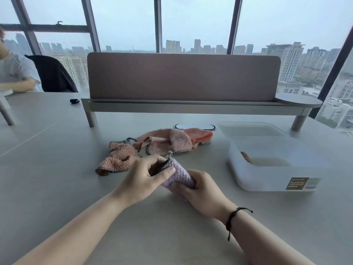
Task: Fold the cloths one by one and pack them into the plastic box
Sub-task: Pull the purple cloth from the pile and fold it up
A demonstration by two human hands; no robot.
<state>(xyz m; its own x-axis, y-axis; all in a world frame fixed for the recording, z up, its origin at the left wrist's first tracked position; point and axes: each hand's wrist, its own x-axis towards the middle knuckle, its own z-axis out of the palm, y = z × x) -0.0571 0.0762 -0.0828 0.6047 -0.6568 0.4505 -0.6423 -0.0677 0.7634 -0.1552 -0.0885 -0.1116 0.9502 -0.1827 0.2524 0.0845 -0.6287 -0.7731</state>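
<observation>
We're holding a lilac cloth [178, 175] with both hands, close together at the middle of the table [57, 178]. Left hand [146, 177] is pinching the cloth's checked trim edge between thumb and curled fingers, upper left of the bundle. Right hand [200, 189] is gripping the lower right end, fingers curled round it. Cloth is bunched up between the two hands, touching or just above the tabletop; we can't tell which. A dark cord bracelet [232, 217] is sitting on our right wrist.

Just beyond the hands, pink cloths [152, 146] with the same checked trim are lying crumpled and unfolded in a loose heap on the table. How many are in there, we can't tell.

To the right, the plastic box [275, 169] is sitting open on the table, translucent white, label on its near wall. Something brownish is showing inside at its left wall; too hidden to identify. Its lid [250, 129] is lying just behind it, touching or nearly so.

Behind the heap, an oval cable grommet [194, 127] is sitting in the tabletop. Farther back, a raised shelf with a pink divider panel [183, 77] is spanning the desk, windows and city skyline behind it. At far left, another person's arm [17, 86] is resting on the table beside a dark chair [53, 75].
</observation>
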